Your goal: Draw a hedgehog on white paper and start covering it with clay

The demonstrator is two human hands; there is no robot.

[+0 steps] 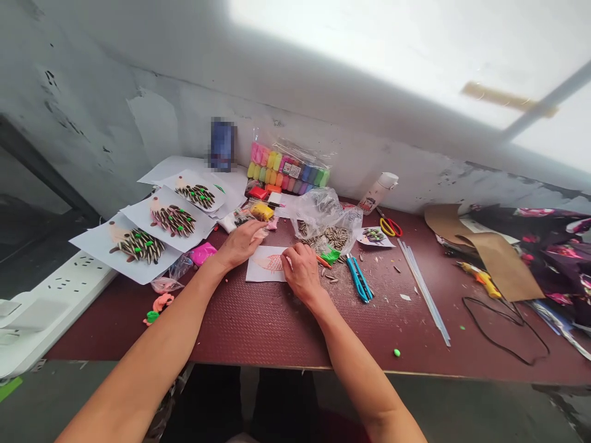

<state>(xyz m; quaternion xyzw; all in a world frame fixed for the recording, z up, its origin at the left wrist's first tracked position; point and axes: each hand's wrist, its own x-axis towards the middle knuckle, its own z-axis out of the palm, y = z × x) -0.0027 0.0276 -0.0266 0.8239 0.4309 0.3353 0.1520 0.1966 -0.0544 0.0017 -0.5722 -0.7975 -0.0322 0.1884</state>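
Observation:
A white sheet (253, 271) with an orange hedgehog outline drawn on it lies before me. My right hand (302, 269) rests over the sheet's right part, fingers curled downward; what they hold, if anything, is hidden. At the sheet's upper left edge is my left hand (241, 243), its fingers stretched toward a small clear packet and a yellow lump of clay (261, 211). Just beyond my right hand, striped sunflower seeds (335, 236) spill from a crumpled clear plastic bag (318, 206). Green clay (330, 256) and an orange stick (324, 262) lie beside that hand.
Hedgehog pictures covered in seeds (141, 246) lie at left, near a white power strip (55, 314). Blue cutter (359, 280), scissors (390, 226), glue sticks (427, 295) and a yellow glue gun (482, 280) lie right. A clay pack (289, 169) and bottle (378, 192) stand behind.

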